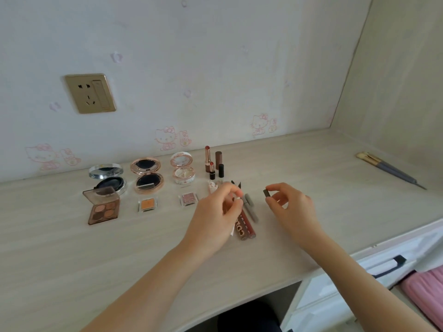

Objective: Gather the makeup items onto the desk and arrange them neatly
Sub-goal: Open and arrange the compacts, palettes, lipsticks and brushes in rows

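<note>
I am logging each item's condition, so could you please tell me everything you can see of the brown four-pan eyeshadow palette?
The eyeshadow palette is a small rectangular case of glossy, brown-tinted, plastic-looking material. It lies open on the desk at the front left of the arranged makeup, its hinged lid standing up at the back. The base holds four round pans in brown and peach shades, set two by two. It sits in front of the silver compact, which the lid partly hides; whether they touch is unclear. Neither hand is near it.

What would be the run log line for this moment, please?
left hand: over lip gloss tubes | right hand: fingers pinch small dark cap | open compacts: back row | brushes: far right, not gathered
</note>
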The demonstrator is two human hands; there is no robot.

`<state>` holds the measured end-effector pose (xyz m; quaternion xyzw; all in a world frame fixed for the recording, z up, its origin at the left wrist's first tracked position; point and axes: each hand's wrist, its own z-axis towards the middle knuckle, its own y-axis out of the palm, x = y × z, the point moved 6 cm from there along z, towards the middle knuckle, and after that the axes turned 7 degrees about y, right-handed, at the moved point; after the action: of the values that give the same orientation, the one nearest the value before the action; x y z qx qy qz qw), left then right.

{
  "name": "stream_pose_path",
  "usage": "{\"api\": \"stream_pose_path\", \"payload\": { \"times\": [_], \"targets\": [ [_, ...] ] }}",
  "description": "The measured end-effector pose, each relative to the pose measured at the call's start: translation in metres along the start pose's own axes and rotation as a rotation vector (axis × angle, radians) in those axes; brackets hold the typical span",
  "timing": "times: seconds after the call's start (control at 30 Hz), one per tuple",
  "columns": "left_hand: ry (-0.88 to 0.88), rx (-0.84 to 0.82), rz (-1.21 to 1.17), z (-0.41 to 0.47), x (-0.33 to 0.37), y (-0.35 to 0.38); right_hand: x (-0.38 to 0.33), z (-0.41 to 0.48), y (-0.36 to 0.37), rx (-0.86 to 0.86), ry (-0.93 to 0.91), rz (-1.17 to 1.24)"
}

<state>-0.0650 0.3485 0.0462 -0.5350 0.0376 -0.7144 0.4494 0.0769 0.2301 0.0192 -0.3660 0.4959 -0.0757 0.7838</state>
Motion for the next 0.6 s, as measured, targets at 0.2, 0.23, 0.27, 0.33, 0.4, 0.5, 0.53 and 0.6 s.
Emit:
{"api": "stream_pose_path", "payload": {
  "times": [0.2, 0.23, 0.27, 0.33, 0.4, 0.5, 0.53, 0.6],
  "targets": [
    [0.054, -0.083, 0.173, 0.027, 0.009, 0.043, 0.024, 0.016, -0.009, 0.043, -0.082, -0.154],
    [0.061, -0.089, 0.228, 0.032, 0.009, 0.048, 0.025, 0.016, -0.01, 0.058, -0.107, -0.189],
    [0.074, -0.097, 0.288, 0.037, 0.009, 0.053, 0.025, 0.017, -0.011, 0.079, -0.138, -0.234],
    [0.109, -0.125, 0.415, 0.046, 0.011, 0.062, 0.025, 0.017, -0.01, 0.12, -0.193, -0.322],
    [0.126, -0.178, 0.537, 0.053, 0.013, 0.07, 0.025, 0.017, -0.008, 0.159, -0.245, -0.373],
    [0.127, -0.257, 0.668, 0.058, 0.011, 0.08, 0.024, 0.016, -0.006, 0.216, -0.314, -0.417],
    [0.135, -0.27, 0.704, 0.059, 0.01, 0.083, 0.024, 0.015, -0.005, 0.225, -0.328, -0.431],
    [0.148, -0.28, 0.751, 0.061, 0.006, 0.087, 0.025, 0.014, -0.004, 0.232, -0.344, -0.436]
  ]
}}
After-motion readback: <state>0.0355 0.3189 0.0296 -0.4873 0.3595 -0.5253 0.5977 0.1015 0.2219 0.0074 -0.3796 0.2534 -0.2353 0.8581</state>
